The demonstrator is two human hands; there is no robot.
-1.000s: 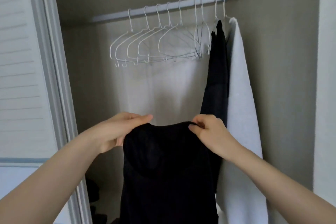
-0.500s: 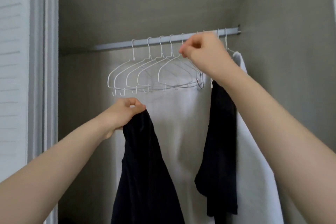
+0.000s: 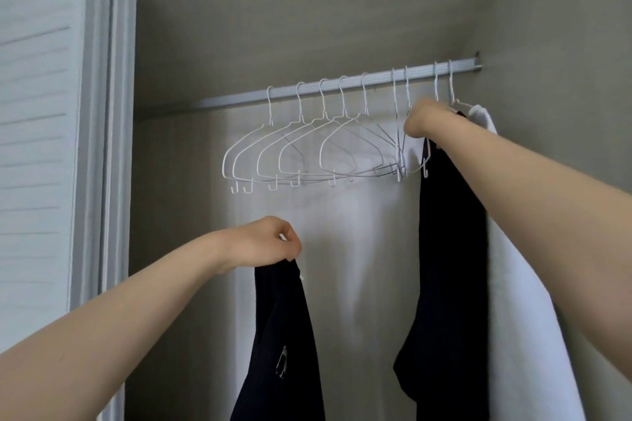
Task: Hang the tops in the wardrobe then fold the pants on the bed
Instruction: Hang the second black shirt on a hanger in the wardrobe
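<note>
Right hand [image 3: 425, 120] dropped below rod [image 3: 342, 87]; left hand [image 3: 265, 243] pinches limp black top [image 3: 284, 335].

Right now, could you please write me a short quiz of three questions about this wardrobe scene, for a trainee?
1. True or false: the left hand holds a black top below the rail.
2. Which garment hangs nearest the right end of the rail? A) the white garment B) the hanging black garment C) a red coat
3. Fill in: the right hand reaches up among the white wire ___.

Key:
1. True; its fingers pinch the top's upper edge.
2. A
3. hangers; whether the grip is closed on one cannot be seen.
</note>
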